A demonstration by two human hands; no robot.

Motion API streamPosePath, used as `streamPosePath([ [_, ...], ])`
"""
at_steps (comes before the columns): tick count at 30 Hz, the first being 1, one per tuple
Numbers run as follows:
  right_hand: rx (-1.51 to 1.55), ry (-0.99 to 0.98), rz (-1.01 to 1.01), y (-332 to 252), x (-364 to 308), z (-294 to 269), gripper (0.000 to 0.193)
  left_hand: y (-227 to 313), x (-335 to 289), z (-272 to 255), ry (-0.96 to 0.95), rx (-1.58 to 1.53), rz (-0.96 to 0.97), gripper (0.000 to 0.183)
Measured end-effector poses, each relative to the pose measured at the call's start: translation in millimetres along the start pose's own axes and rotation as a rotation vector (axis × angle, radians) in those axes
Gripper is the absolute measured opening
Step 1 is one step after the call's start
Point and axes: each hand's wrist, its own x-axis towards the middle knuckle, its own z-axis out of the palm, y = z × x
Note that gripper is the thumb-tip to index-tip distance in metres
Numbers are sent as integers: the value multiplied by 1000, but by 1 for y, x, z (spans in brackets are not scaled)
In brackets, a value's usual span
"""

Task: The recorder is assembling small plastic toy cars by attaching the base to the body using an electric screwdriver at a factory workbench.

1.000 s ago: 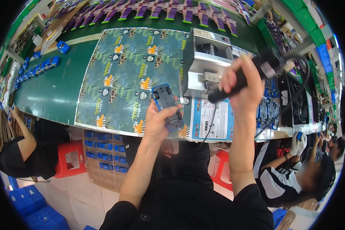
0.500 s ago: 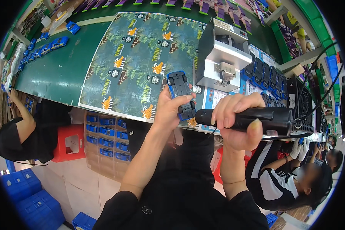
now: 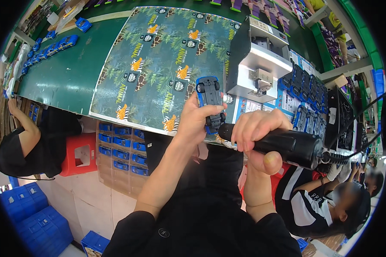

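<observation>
My left hand (image 3: 196, 118) grips a blue toy car (image 3: 209, 96) with its black underside turned up. The thumb lies across the chassis. In my right hand (image 3: 261, 137) is a black electric screwdriver (image 3: 287, 145), held level with its tip pointing left. That tip meets or nearly meets the near end of the car; whether a screw sits there cannot be made out. A coiled cord runs from the tool's rear. Just beyond my hands stands a silver screw feeder machine (image 3: 261, 64).
A patterned sheet (image 3: 158, 68) covers the green bench (image 3: 55, 85). Upturned cars (image 3: 302, 88) stand in rows right of the machine; finished-looking blue cars (image 3: 58, 48) line the far left. A tray of cars (image 3: 120, 147) sits below the bench edge. Co-workers sit at both sides.
The screwdriver has tilted, its rear end dropping, and its tip has come closer to the car's near end. The bench and its contents appear shifted slightly right in view.
</observation>
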Motion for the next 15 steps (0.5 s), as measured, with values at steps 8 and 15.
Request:
streamPosePath([
  [8, 103, 35, 24, -3, -4, -4, 44, 0, 2, 3, 4, 8, -6, 38],
  [15, 84, 71, -14, -5, -6, 2, 51, 13, -4, 4, -18, -111, -27, 31],
])
